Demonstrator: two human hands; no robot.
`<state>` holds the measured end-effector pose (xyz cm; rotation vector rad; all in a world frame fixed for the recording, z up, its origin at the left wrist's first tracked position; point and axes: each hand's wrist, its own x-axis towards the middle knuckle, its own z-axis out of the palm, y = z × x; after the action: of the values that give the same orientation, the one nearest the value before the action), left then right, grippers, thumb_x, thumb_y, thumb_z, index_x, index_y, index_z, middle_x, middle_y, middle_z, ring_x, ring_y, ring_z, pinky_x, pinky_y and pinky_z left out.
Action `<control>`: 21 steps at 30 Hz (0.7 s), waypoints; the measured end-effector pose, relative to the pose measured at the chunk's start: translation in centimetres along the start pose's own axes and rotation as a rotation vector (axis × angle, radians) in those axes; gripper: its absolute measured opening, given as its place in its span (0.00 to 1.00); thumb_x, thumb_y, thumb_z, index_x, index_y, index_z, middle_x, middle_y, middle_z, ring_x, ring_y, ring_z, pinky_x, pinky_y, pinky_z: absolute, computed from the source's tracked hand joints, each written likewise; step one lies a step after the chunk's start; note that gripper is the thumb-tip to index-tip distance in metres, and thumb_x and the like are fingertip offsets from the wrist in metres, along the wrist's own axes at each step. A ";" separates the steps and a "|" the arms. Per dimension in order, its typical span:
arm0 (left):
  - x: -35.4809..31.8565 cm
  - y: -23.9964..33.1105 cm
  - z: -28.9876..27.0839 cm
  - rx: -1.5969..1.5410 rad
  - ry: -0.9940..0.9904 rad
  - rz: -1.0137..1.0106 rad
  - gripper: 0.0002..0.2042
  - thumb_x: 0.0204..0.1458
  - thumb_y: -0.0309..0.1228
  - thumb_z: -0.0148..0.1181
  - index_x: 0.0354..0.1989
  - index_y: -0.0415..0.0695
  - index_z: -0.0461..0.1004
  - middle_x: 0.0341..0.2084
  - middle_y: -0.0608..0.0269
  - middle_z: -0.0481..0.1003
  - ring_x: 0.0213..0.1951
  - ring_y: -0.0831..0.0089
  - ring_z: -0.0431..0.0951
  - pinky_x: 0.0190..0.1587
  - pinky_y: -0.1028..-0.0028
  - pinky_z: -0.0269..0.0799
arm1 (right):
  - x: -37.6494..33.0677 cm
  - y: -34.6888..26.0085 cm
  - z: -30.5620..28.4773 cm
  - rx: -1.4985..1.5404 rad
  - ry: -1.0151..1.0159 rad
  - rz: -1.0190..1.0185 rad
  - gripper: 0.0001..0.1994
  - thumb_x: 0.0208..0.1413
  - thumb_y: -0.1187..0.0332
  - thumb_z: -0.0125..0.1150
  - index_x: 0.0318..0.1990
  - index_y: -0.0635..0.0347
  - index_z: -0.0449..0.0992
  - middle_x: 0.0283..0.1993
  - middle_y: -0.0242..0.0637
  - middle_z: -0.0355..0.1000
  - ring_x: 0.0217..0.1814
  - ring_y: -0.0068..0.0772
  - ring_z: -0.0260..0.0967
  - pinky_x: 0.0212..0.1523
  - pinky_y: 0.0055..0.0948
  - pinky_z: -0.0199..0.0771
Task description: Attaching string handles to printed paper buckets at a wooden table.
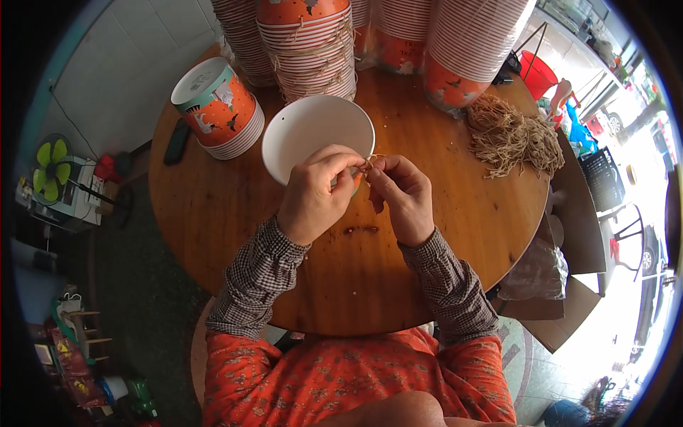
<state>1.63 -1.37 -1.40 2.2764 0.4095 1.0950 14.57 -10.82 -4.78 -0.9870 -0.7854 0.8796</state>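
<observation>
A white paper bucket (306,128) lies on its side on the round wooden table (213,206), its open mouth facing me. My left hand (313,196) grips its near rim and pinches a short brown twine cord (368,165) there. My right hand (402,196) pinches the same cord from the right, fingertips meeting the left hand's at the rim.
Tall stacks of orange-and-white paper buckets (313,50) crowd the table's far side, with a shorter stack (217,107) at the left. A heap of tan twine cords (509,135) lies at the right. A dark phone (176,141) lies beside the short stack. Cardboard boxes (573,213) stand right of the table.
</observation>
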 end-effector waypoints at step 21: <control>0.1 0.1 -0.7 -0.205 -0.070 -0.212 0.08 0.49 0.22 0.62 0.38 0.34 0.76 0.36 0.57 0.79 0.38 0.68 0.80 0.40 0.74 0.75 | -0.3 -0.1 0.1 -0.344 -0.071 -0.225 0.10 0.56 0.79 0.53 0.45 0.65 0.76 0.41 0.34 0.71 0.39 0.21 0.70 0.36 0.20 0.71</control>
<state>1.16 -1.15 -0.90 2.0338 0.4753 0.9040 14.34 -11.10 -4.68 -1.1445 -1.1104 0.5978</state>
